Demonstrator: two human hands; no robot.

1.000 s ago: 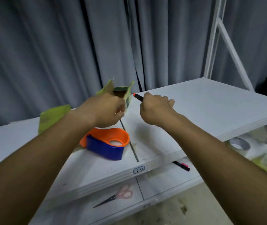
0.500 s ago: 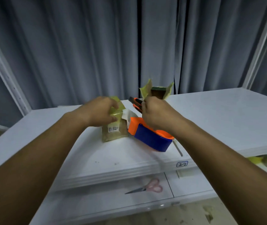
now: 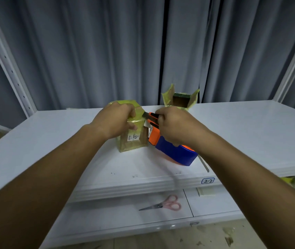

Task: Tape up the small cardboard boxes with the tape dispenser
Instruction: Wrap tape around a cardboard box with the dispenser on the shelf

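Head view, left hand: your left hand (image 3: 115,123) grips the top of the taped box (image 3: 134,139), which stands upright on the upper shelf (image 3: 53,150).
Right hand: your right hand (image 3: 174,126) grasps an orange box cutter (image 3: 151,118), blade tip at the box's top edge.
Tape dispenser: the tape dispenser (image 3: 175,151) lies just beside the box, under your right wrist.
Open box: the open box (image 3: 180,99) stands at the back edge.
Room: bare shelf left and right.

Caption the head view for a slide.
Left hand grips a taped box while the right hand holds an orange utility knife at its top, beside the tape dispenser.
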